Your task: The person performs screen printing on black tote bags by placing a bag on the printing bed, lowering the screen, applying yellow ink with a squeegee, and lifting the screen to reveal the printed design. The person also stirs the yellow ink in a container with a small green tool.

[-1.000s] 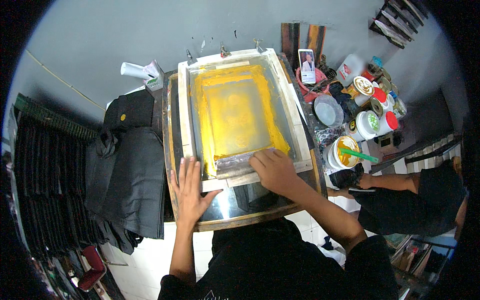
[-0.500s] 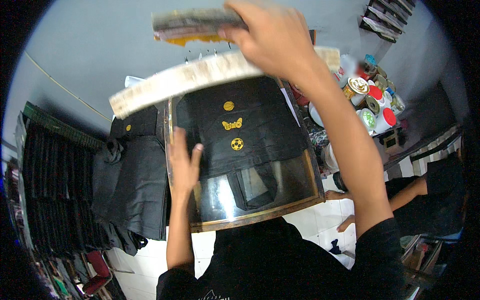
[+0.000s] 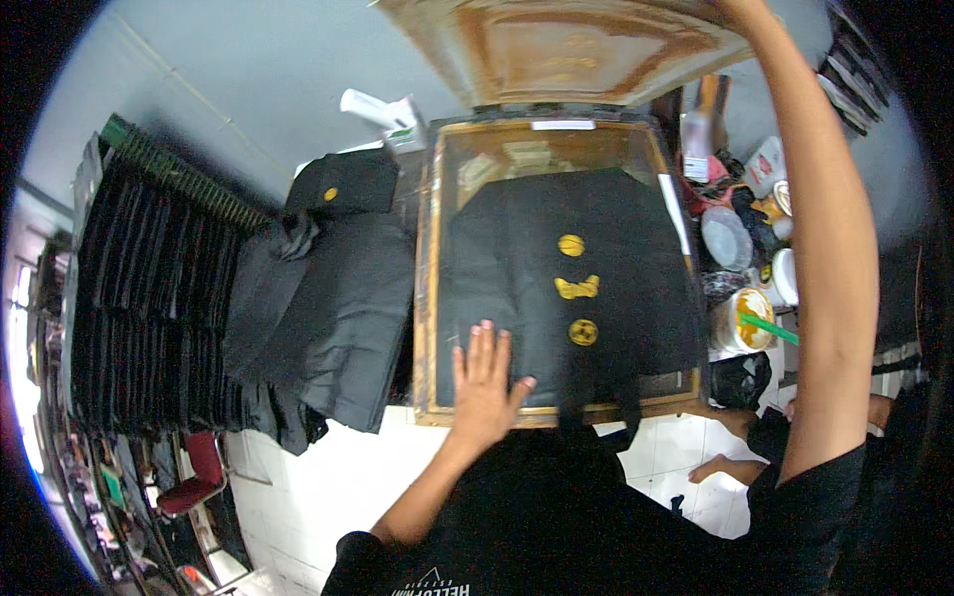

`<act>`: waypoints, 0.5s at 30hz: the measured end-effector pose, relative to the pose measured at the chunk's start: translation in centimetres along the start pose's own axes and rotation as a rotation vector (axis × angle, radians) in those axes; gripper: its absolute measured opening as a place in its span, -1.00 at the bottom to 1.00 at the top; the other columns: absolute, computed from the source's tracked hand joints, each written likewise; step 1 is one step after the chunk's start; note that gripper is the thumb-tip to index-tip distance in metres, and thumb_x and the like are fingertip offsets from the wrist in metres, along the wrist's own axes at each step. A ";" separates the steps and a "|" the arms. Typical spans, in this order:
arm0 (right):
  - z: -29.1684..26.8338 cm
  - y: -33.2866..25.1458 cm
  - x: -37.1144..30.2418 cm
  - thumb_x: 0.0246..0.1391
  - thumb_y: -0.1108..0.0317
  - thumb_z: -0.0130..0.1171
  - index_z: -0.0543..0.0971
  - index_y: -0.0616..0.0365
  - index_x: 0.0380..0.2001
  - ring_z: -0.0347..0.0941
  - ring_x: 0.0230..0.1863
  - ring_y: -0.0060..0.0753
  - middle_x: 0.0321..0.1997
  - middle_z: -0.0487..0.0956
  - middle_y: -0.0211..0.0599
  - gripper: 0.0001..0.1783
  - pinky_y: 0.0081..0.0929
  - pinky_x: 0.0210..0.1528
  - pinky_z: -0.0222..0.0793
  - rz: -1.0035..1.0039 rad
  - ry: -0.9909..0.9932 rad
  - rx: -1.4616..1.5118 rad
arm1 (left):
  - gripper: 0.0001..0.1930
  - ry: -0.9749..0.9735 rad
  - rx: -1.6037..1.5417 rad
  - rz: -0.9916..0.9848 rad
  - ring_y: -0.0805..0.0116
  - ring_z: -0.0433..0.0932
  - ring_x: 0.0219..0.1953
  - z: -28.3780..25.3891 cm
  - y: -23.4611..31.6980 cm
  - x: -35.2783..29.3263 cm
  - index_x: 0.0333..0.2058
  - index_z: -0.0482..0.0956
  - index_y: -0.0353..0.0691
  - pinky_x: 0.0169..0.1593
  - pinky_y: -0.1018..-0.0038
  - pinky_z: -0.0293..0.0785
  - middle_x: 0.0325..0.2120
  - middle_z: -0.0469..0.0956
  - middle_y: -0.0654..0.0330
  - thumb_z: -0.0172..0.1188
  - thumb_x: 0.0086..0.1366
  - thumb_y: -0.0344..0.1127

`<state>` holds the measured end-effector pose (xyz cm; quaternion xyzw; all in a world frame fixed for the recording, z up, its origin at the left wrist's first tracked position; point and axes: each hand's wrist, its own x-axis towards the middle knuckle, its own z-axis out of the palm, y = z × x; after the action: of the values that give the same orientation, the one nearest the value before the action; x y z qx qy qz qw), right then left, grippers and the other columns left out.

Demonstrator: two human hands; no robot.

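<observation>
See black cloth bag [image 3: 527, 278] mid-frame: likely light, soft, floppy. Best held by plain edges, off maybe-wet yellow prints [image 3: 577, 287]. Touching its lower left with left hand [image 3: 484, 382] spread wide. Cannot tell grip of right hand, past top edge.

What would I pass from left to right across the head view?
Stacked black fabric, black fabric bags, left hand, yellow soccer-ball print, white tub with green stick, right forearm.

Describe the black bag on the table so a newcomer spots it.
Find the wood-rimmed table at the centre. Flat on it, beneath the left hand, lies the black bag. Three yellow prints in a column distinguish it from the black fabric pile alongside.
</observation>
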<state>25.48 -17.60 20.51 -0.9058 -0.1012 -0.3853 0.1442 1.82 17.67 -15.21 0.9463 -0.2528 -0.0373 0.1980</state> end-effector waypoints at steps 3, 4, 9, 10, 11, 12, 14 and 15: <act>0.5 0.8 1.1 0.00 0.40 0.37 0.62 0.29 -0.01 0.59 -0.10 -0.34 -0.10 0.72 -0.14 -0.56 -0.36 0.04 0.46 -0.032 -0.026 0.197 | -0.29 -0.061 -0.157 0.020 -0.08 0.01 0.52 -1.3 0.4 -2.3 0.34 0.28 -0.38 0.49 0.00 -0.10 0.44 0.10 -0.19 0.22 0.37 -0.05; 0.5 0.8 1.3 0.00 0.45 0.35 0.62 0.31 0.00 0.56 -0.11 -0.40 -0.11 0.72 -0.18 -0.56 -0.39 0.03 0.45 -0.030 -0.033 0.200 | -0.33 -0.081 -0.265 0.045 -0.09 0.08 0.49 -2.0 -0.1 -2.8 0.31 0.33 -0.37 0.48 0.02 -0.05 0.41 0.17 -0.18 0.25 0.35 -0.11; 0.3 -0.8 0.7 0.00 0.49 0.34 0.61 0.35 -0.03 0.52 -0.15 -0.49 -0.16 0.70 -0.23 -0.59 -0.46 -0.02 0.45 0.039 -0.039 0.275 | -0.52 0.306 -0.295 0.070 -0.20 0.43 0.20 -6.4 -8.3 -2.8 0.10 0.49 -0.38 0.31 0.04 0.28 0.13 0.50 -0.20 0.30 0.19 -0.41; 0.1 -1.3 0.2 0.00 0.48 0.35 0.61 0.35 -0.04 0.52 -0.16 -0.50 -0.17 0.70 -0.24 -0.59 -0.47 -0.04 0.45 0.057 -0.044 0.254 | -0.45 0.334 -0.096 -0.048 -0.19 0.38 0.25 -7.1 -10.1 -2.9 0.16 0.44 -0.38 0.35 0.01 0.20 0.20 0.44 -0.18 0.31 0.20 -0.39; -0.1 -1.9 -0.4 0.00 0.48 0.35 0.61 0.35 -0.05 0.51 -0.17 -0.50 -0.18 0.69 -0.25 -0.60 -0.47 -0.05 0.45 0.076 -0.046 0.233 | -0.32 0.297 0.100 -0.131 -0.18 0.25 0.36 -7.6 -12.0 -2.7 0.27 0.35 -0.40 0.39 -0.01 0.10 0.33 0.29 -0.22 0.32 0.20 -0.30; -0.3 -2.3 -1.0 -0.01 0.48 0.35 0.61 0.35 -0.06 0.51 -0.18 -0.50 -0.19 0.69 -0.26 -0.61 -0.47 -0.07 0.44 0.090 -0.031 0.196 | -0.28 0.221 0.211 -0.181 -0.19 0.18 0.40 -7.6 -13.2 -2.5 0.29 0.31 -0.43 0.42 -0.01 0.07 0.35 0.23 -0.25 0.32 0.20 -0.27; -0.5 -3.0 -2.0 -0.01 0.48 0.36 0.61 0.35 -0.08 0.50 -0.20 -0.50 -0.20 0.69 -0.27 -0.62 -0.45 -0.09 0.44 0.112 -0.002 0.127 | -0.23 0.154 0.335 -0.185 -0.21 0.14 0.42 -7.2 -14.9 -2.4 0.31 0.28 -0.47 0.44 0.01 0.06 0.37 0.19 -0.30 0.33 0.19 -0.23; -0.5 -3.3 -2.3 -0.01 0.47 0.36 0.61 0.35 -0.09 0.50 -0.21 -0.50 -0.21 0.68 -0.27 -0.63 -0.45 -0.09 0.44 0.137 -0.008 0.152 | -0.22 0.148 0.346 -0.138 -0.21 0.16 0.42 -7.0 -15.6 -2.4 0.31 0.28 -0.49 0.44 0.02 0.08 0.36 0.20 -0.33 0.33 0.18 -0.22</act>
<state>22.57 -14.85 19.75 -0.8987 -0.0685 -0.3619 0.2381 8.18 33.74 -14.99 0.9815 -0.1745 0.0630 0.0475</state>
